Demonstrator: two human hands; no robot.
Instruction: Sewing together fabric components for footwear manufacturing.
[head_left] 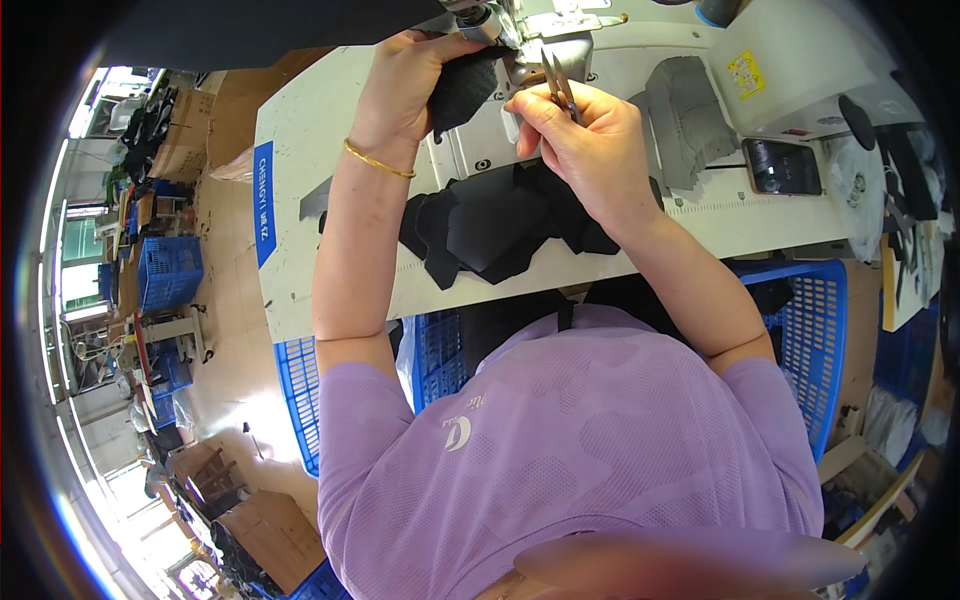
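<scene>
At the sewing machine [560,58], my left hand [418,68] pinches a black fabric piece [466,92] close to the needle area. My right hand [590,130] is closed around a small pair of scissors [562,90], whose blades point up toward the machine head. Its thumb and index finger meet just right of the fabric; whether they also pinch a thread is too small to tell. Several cut black fabric pieces [495,218] lie overlapping on the white table [350,120], between my forearms and nearer to me.
A stack of grey fabric pieces [688,115] lies right of my right hand, with a phone [782,167] beyond it. Blue plastic crates [815,340] stand under the table's front edge on both sides of me. Cardboard boxes [268,540] sit on the floor at left.
</scene>
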